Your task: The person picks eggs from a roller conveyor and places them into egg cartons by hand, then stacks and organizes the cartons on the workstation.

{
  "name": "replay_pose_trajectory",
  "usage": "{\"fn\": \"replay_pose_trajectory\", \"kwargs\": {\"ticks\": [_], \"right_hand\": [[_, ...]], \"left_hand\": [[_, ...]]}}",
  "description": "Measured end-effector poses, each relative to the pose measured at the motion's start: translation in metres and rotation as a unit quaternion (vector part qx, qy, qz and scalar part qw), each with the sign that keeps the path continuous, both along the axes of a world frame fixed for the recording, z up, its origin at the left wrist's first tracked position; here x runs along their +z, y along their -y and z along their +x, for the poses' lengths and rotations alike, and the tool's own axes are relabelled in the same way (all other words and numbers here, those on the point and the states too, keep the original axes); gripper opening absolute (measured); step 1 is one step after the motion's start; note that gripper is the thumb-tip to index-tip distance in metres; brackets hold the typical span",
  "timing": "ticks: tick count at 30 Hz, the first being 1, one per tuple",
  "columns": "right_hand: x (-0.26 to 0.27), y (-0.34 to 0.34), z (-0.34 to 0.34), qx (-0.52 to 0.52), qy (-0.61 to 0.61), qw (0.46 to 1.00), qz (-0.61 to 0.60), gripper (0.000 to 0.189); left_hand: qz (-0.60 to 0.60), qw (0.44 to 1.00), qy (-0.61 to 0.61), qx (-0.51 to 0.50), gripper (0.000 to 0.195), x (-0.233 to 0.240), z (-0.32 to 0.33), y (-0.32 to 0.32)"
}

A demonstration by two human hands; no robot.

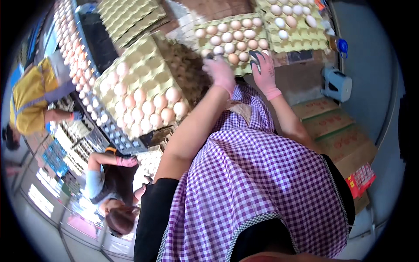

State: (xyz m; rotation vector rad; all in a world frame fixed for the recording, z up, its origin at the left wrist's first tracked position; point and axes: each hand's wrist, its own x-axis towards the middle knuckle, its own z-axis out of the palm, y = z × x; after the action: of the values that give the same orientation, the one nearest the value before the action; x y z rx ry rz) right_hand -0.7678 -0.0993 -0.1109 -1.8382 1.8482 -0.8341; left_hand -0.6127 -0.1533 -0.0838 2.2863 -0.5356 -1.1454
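Note:
Both of my hands wear pink gloves with dark grey fingertips. My left hand (pixel 220 72) is blurred at the near left corner of a pulp egg tray (pixel 240 70); whether its fingers hold an egg cannot be told. At the near right corner of that tray is my right hand (pixel 264 72), thumb and fingers apart, beside a pale egg. Brown and cream eggs (pixel 229 48) fill most of the tray's cups. To my left stands a tall stack of egg trays (pixel 154 62), its top tray partly filled with eggs (pixel 160 101).
Another partly filled tray (pixel 302 39) lies at the right. Stacked pulp trays (pixel 131 19) stand farther back. A conveyor with rows of eggs (pixel 73 55) runs along the left; two people (pixel 114 183) work beside it. Cardboard boxes (pixel 337 131) and a blue-grey stool (pixel 338 84) are at right.

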Motion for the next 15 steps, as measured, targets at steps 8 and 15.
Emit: {"fn": "replay_pose_trajectory", "kwargs": {"ticks": [8,15], "right_hand": [[0.138,0.040,0.121,0.332,0.048,0.938,-0.094,0.050],[0.132,0.048,0.156,0.414,-0.120,0.891,-0.141,0.041]], "left_hand": [[-0.339,0.830,0.075,-0.436,0.035,0.198,0.156,-0.076],[-0.271,0.700,0.343,-0.564,0.044,0.145,0.242,-0.070]]}}
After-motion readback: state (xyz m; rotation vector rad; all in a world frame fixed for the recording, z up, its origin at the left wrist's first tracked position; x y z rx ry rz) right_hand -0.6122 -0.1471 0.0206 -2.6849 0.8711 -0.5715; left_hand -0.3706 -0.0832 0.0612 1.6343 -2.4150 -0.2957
